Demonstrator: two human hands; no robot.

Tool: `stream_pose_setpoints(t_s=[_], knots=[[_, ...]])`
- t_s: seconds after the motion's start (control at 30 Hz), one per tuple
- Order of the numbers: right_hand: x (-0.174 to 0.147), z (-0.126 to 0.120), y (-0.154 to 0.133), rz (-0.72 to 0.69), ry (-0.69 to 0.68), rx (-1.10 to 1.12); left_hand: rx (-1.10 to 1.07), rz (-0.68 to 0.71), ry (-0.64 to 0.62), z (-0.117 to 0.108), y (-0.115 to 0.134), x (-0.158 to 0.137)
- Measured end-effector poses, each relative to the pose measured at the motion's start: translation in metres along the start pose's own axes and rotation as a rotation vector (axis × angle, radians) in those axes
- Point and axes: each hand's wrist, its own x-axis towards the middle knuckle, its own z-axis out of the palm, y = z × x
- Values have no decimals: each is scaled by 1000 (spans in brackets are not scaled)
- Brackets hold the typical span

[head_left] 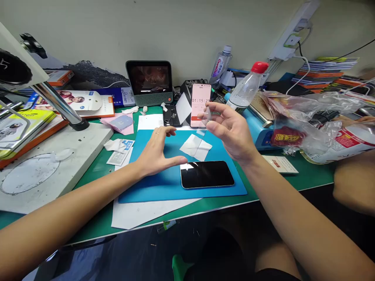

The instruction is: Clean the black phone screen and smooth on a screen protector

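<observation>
Green tabletop (312,177), phone (207,174) on blue mat (158,190)

Right hand (234,130) pinching thin, clear, flat sheet (201,133), tilted. Left hand (156,153) spread, thumb near glossy black rectangular phone (207,175) lying on flat blue mat (158,192). Creased white square wipe (193,145) behind phone.

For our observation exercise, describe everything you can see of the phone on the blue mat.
The phone is a thin slab with rounded corners, a glossy black, glass-like front and a pale, metallic-looking rim. The screen looks dark, with bright reflections towards the far left corner. It lies flat, screen up, long sides running left to right, on the right-hand part of the blue mat, near its front edge. The thumb of the left hand appears over its far left corner; whether they touch is unclear.
</observation>
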Motion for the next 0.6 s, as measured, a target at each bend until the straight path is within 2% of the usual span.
stream_pose_setpoints(t_s=[0.1, 0.23, 0.37, 0.5, 0.6], knots=[[-2, 8, 6, 50, -2, 83, -63, 3, -89, 1, -2, 2], [-9, 7, 10, 60, -2, 90, -100, -25, -92, 3, -4, 4], [-18, -6, 27, 44, -14, 60, -49, -51, -91, 3, -5, 4], [-28, -17, 45, 78, -34, -382, 167, -126, 48, 3, -9, 5], [-30, -19, 50, 106, -106, -598, 331, -175, 35, 4, -12, 5]])
